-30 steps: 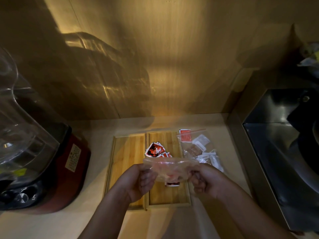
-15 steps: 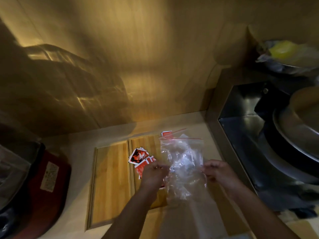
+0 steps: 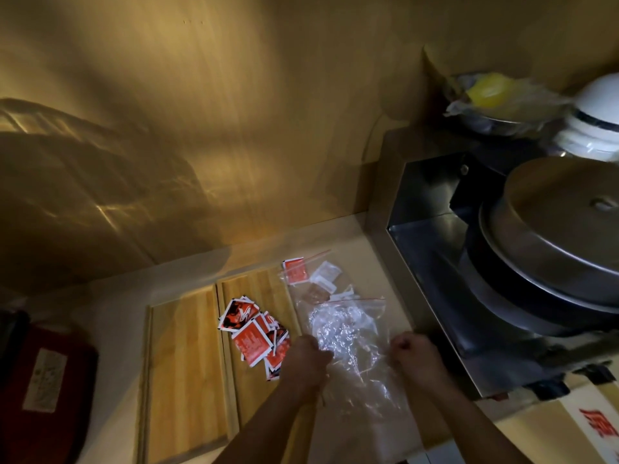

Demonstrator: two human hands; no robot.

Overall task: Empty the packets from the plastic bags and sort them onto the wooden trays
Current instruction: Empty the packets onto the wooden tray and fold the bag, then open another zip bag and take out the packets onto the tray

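My left hand (image 3: 306, 360) and my right hand (image 3: 413, 354) each pinch a side of a clear empty plastic bag (image 3: 351, 343) with a red zip strip, spread over the counter right of the trays. Several red and black packets (image 3: 254, 333) lie in a loose pile on the right wooden tray (image 3: 258, 286). The left wooden tray (image 3: 186, 370) is bare. Behind the held bag lies a second clear bag (image 3: 318, 279) holding a red packet and several white and brown packets.
A red appliance base (image 3: 43, 380) stands at the left edge. A steel recess with a big lidded pot (image 3: 552, 236) fills the right. A bowl with a yellow item (image 3: 492, 95) and a white cooker (image 3: 596, 115) sit behind. A cardboard box (image 3: 569, 426) is at bottom right.
The bag was stretched above the right tray over the packets; both hands have carried it right and lowered it onto the counter. The view has swung to the right.
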